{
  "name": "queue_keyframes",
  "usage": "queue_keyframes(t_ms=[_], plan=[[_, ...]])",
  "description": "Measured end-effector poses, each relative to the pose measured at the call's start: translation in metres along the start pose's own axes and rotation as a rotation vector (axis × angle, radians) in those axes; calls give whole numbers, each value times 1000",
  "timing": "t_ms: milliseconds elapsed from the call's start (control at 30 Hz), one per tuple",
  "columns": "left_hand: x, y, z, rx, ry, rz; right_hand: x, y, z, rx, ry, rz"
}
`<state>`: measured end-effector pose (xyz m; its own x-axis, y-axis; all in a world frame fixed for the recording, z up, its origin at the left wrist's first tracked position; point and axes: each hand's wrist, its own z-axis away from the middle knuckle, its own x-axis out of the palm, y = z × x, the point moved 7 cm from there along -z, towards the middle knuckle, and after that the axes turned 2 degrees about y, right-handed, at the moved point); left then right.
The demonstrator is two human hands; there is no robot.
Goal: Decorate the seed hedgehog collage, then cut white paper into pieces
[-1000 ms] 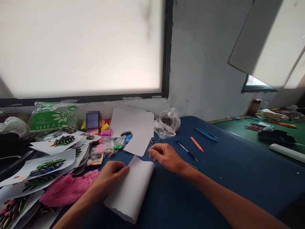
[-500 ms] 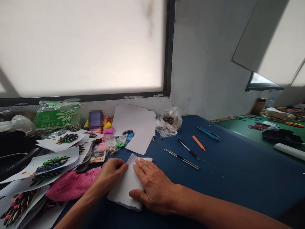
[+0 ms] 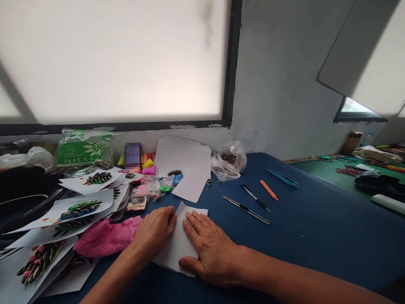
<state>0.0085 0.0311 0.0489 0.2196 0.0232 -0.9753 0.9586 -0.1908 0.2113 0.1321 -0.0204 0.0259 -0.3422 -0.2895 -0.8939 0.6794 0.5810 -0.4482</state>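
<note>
A folded sheet of white paper [image 3: 177,251] lies on the blue tabletop in front of me. My right hand [image 3: 213,249] rests flat on its right side, fingers stretched out and thumb spread. At the paper's left edge, my left hand [image 3: 157,228] is closed, with curled fingers against the fold; its thumb is mostly hidden. A pink cloth [image 3: 107,237] lies just left of that hand. Two pens, a silver one [image 3: 246,210] and a black-and-clear one [image 3: 255,198], lie to the right beside an orange marker [image 3: 269,191].
Sheets decorated with sunflower seeds [image 3: 84,209] are piled at left. Blank white sheets [image 3: 186,164] and a plastic bag of seeds [image 3: 229,160] stand by the wall. Colourful clay packets [image 3: 148,169] sit near a green seed bag [image 3: 85,150]. Blue tweezers [image 3: 282,177] lie further right.
My left hand has curled more tightly and turned over the paper's left edge, hiding its thumb. My right hand stays flat on the sheet. The whole view has shifted slightly.
</note>
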Motion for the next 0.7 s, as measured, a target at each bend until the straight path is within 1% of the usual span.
queue_keyframes(t_ms=[133, 200, 233, 300, 333, 367, 433, 500, 567, 700], plan=[[0, 5, 3, 1, -20, -125, 1, -1, 0, 13, -34, -16], [-1, 5, 3, -2, 8, -151, 0, -2, 1, 15, -49, -28], [-2, 5, 2, 15, 56, -150, 0, -2, 1, 14, -53, -33], [-3, 7, 1, 98, 197, -103, -1, -3, 2, 8, -52, -46], [-2, 10, 1, 179, 257, -37, -2, -4, 2, 5, -49, -53], [3, 11, 1, 242, 273, 54, -2, -5, 2, 2, -45, -59], [22, 11, 0, 345, 180, 211, -3, -7, 3, -7, -29, -72], [38, 9, 1, 369, 90, 287, -4, -8, 2, -8, -22, -86], [47, 8, 3, 384, 49, 289, -5, -8, 2, 6, -19, -104], [52, 7, 8, 385, 15, 181, -10, -5, 7, 28, -21, -131]])
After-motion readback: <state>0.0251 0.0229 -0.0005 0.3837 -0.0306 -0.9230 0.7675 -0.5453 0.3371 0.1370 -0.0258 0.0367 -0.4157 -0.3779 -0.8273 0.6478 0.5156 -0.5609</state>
